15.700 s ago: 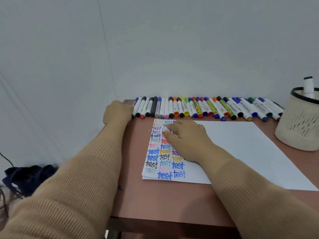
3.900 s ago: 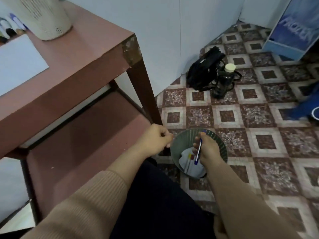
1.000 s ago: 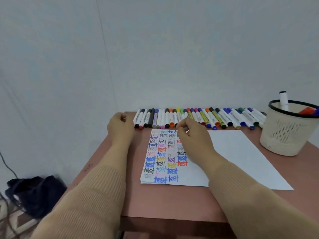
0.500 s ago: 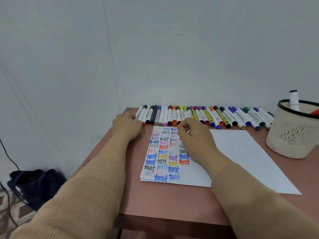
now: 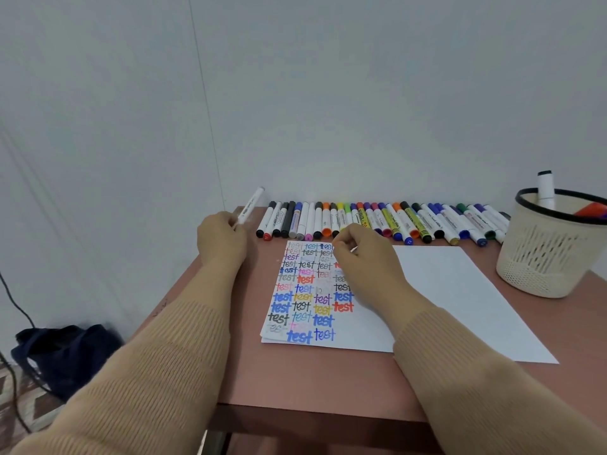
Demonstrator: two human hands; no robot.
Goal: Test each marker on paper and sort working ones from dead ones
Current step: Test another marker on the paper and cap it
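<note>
My left hand (image 5: 221, 238) grips a white marker (image 5: 250, 205) at the table's far left corner, its free end tilted up towards the wall. My right hand (image 5: 364, 257) rests on the white paper (image 5: 443, 290) with its fingers curled, near the top of the written columns. The paper's left part carries several coloured "test" words (image 5: 305, 297). A long row of capped markers (image 5: 377, 221) lies along the wall behind the paper. A cream mesh basket (image 5: 542, 257) at the right holds a white marker (image 5: 545, 188) and an orange one.
The brown table (image 5: 312, 379) ends close to me, and its left edge runs beside my left forearm. A dark bag (image 5: 62, 353) and cables lie on the floor at the left. White walls close off the back and left.
My left hand has picked a white marker from the left end of the row and lifted it. My right hand has stayed on the paper.
</note>
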